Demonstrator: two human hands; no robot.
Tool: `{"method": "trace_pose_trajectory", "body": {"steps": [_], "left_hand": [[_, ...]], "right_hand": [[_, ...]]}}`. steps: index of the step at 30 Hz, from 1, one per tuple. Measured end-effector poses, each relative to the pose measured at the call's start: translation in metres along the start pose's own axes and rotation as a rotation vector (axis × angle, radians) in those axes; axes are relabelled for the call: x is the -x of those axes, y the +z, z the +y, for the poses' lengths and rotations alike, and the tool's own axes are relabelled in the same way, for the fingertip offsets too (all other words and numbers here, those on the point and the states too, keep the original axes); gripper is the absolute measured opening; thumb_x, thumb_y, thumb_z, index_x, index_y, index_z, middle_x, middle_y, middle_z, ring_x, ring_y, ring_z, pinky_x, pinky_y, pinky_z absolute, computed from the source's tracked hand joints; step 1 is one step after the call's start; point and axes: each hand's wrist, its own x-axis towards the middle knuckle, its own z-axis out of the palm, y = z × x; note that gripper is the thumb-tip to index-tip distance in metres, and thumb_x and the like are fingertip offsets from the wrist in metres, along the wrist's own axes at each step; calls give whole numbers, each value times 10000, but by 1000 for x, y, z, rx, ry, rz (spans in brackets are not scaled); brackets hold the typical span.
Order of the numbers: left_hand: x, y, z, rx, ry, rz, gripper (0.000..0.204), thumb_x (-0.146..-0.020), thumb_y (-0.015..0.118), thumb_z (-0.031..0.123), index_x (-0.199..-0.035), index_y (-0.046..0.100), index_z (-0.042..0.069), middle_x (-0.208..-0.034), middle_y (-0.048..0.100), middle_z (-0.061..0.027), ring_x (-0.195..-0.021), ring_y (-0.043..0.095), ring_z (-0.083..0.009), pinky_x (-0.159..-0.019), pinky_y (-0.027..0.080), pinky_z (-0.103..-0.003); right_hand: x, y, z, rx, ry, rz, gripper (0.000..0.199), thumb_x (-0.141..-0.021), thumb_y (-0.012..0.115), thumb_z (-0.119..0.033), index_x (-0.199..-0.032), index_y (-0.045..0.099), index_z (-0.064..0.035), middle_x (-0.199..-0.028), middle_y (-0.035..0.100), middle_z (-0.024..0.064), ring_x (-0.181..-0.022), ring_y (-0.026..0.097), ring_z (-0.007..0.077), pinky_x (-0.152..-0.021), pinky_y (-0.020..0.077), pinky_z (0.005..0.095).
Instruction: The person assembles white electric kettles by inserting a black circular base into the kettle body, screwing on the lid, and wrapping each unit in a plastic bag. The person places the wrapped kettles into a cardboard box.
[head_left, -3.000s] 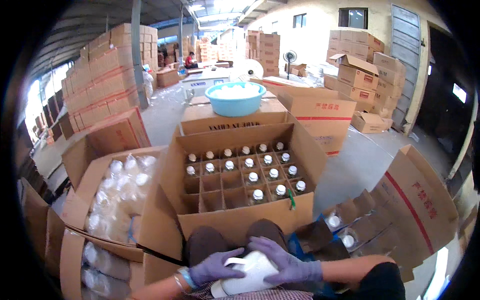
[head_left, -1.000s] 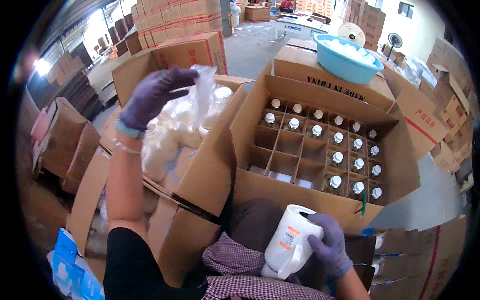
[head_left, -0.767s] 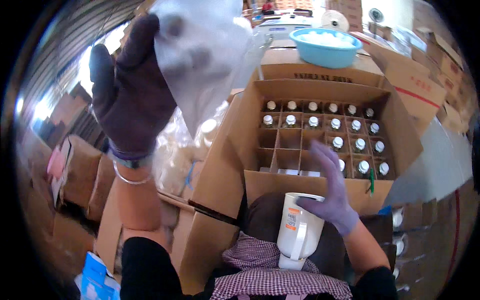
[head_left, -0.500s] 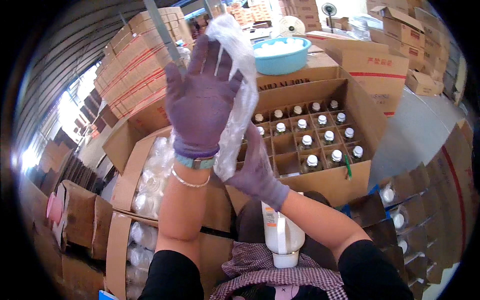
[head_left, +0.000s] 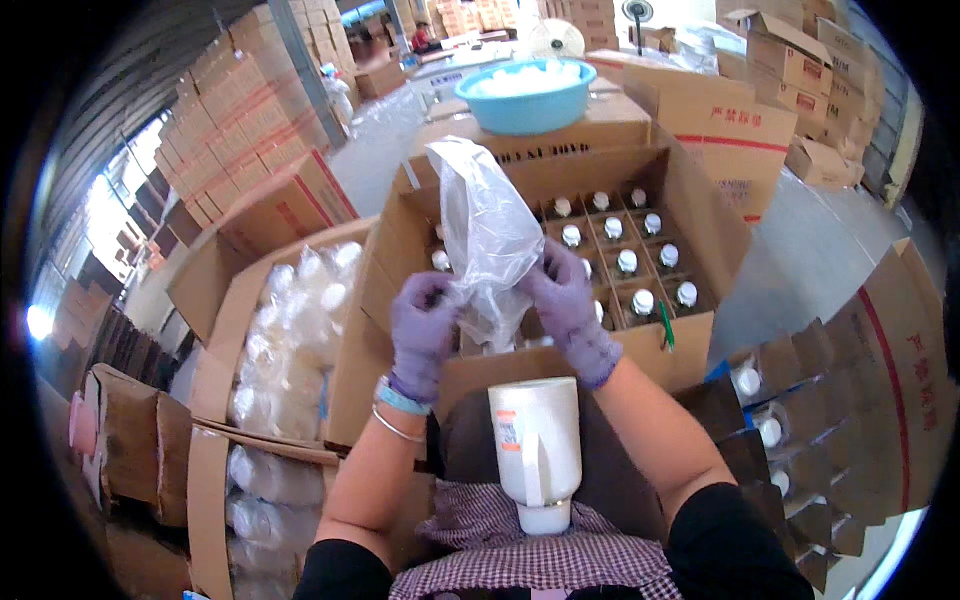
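A clear plastic bag stands up between my two gloved hands, its top leaning away from me over a cardboard carton. My left hand, in a purple-grey glove, pinches the bag's gathered lower left side. On the other side, my right hand grips the edge with thumb and fingers. The bag appears to have nothing in it. Below my hands, a white tumbler with a handle and orange and dark print rests on my lap, its narrow end toward me.
In front, the divided carton holds several white-capped bottles; a green pen-like item is at its rim. A blue basin of white items sits behind. Bagged items fill a left carton; more wrapped items stand in right-hand dividers.
My left hand, spread high with the bag draped beside it, has come down and closed on the bag. My right hand has shifted right and up. The view has turned slightly.
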Motion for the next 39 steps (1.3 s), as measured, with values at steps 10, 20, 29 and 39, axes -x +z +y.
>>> {"method": "trace_pose_trajectory", "body": {"steps": [10, 20, 29, 39], "left_hand": [[105, 19, -112, -175, -61, -32, 394, -1022, 456, 289, -1229, 614, -7, -1323, 613, -177, -1245, 584, -278, -1062, 447, -372], [217, 17, 67, -242, 317, -385, 375, -740, 836, 264, -970, 607, 75, -877, 630, -113, -771, 604, -303, -713, 487, -403], [182, 70, 104, -610, 46, -509, 332, -814, 757, 296, -762, 580, 20, -653, 527, -148, -615, 567, -298, -602, 447, -397], [123, 104, 97, 748, -570, -392, 347, -988, 499, 249, -1183, 637, -3, -1209, 637, -114, -1059, 618, -204, -974, 494, -383]], "right_hand": [[61, -103, 124, 1229, -264, -214, 249, -726, 722, -116, -931, 581, -105, -933, 626, 113, -953, 616, 340, -823, 485, 448], [239, -98, 25, 848, -157, -535, 332, -754, 724, -211, -1034, 643, -52, -1139, 623, 164, -1129, 569, 375, -998, 436, 503], [278, -73, 11, 731, 68, -326, 718, -690, 804, -440, -1221, 610, 4, -1226, 600, 256, -1202, 533, 421, -1108, 381, 499], [314, -52, 3, 358, -8, -20, 1171, -634, 914, -369, -1563, 272, -59, -1510, 343, 245, -1435, 334, 421, -1222, 271, 463]]}}
